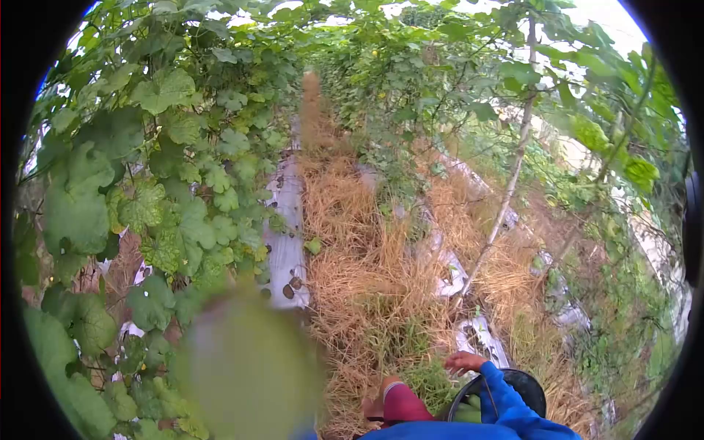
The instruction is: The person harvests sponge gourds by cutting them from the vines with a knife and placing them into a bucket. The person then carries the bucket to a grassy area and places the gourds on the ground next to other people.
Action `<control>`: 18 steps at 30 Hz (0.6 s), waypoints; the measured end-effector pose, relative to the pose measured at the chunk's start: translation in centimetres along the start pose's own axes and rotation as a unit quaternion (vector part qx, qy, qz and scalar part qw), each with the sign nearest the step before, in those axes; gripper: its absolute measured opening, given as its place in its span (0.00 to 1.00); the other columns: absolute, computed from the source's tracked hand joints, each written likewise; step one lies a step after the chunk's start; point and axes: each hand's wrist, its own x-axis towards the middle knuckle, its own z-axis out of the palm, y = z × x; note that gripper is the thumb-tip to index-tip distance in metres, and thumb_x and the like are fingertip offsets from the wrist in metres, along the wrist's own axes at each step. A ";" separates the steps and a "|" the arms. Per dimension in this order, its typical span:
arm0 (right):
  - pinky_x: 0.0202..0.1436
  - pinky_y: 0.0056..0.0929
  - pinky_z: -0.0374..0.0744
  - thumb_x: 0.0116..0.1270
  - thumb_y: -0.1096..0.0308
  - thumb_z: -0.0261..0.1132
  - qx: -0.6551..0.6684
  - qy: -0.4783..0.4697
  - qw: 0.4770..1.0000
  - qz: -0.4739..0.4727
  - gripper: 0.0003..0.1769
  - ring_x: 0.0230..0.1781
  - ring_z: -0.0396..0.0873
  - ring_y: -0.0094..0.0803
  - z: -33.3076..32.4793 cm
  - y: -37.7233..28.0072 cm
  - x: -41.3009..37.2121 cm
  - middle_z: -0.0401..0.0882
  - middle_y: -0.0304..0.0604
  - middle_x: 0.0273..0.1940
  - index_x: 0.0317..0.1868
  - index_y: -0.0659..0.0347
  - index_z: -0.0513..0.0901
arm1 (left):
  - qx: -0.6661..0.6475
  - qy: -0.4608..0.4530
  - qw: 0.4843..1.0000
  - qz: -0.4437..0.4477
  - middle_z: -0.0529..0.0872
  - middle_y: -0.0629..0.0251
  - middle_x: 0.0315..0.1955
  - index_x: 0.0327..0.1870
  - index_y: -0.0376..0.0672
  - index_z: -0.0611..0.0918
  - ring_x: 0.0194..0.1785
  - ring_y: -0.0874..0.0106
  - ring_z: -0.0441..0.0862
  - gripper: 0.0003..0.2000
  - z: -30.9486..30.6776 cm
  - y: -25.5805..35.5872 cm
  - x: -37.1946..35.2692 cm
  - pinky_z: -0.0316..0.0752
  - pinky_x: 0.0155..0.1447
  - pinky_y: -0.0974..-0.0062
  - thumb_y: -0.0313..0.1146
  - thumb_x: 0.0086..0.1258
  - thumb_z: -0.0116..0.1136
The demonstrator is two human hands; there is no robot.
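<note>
My right hand (466, 363) reaches out from a blue sleeve (506, 396), just left of and above the rim of a black bucket (529, 383). Its fingers are loosely apart and I see nothing in them. Inside the bucket lie green, long vegetables (469, 409), partly covered by my sleeve; their exact kind does not show. My left hand is out of sight. A large blurred green shape (249, 359), probably a leaf, hangs very close to the camera and hides the lower left. Beside the bucket, a bent bare leg shows below a maroon trouser leg (405, 405).
Leafy climbing vines (176, 198) form a wall on the left and arch overhead. A thin wooden pole (513, 176) leans on the right among stems. Dry straw (345, 249) covers the path between strips of pale plastic sheeting (286, 220).
</note>
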 end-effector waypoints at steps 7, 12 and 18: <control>0.43 0.32 0.81 0.64 0.45 0.63 0.074 -0.068 0.995 -0.031 0.29 0.47 0.80 0.28 -9.2 -5.1 15.2 0.80 0.37 0.52 0.58 0.55 0.77 | 0.001 -0.027 1.000 -0.007 0.78 0.69 0.24 0.39 0.44 0.78 0.18 0.85 0.66 0.13 9.8 3.3 11.2 0.60 0.17 0.85 0.44 0.69 0.57; 0.42 0.27 0.81 0.63 0.45 0.65 0.038 0.030 0.994 -0.102 0.28 0.43 0.79 0.26 -17.2 -12.0 23.0 0.82 0.36 0.45 0.55 0.58 0.80 | 0.016 -0.047 0.999 0.006 0.78 0.70 0.22 0.39 0.42 0.80 0.17 0.85 0.64 0.15 18.2 6.6 23.6 0.59 0.17 0.84 0.46 0.72 0.55; 0.40 0.23 0.78 0.63 0.38 0.63 -0.008 0.011 0.995 -0.100 0.33 0.42 0.78 0.24 -22.0 -24.9 29.8 0.81 0.36 0.48 0.57 0.57 0.78 | 0.060 -0.033 0.995 0.073 0.78 0.72 0.20 0.37 0.41 0.80 0.15 0.85 0.64 0.14 25.1 15.6 34.3 0.58 0.17 0.84 0.44 0.73 0.54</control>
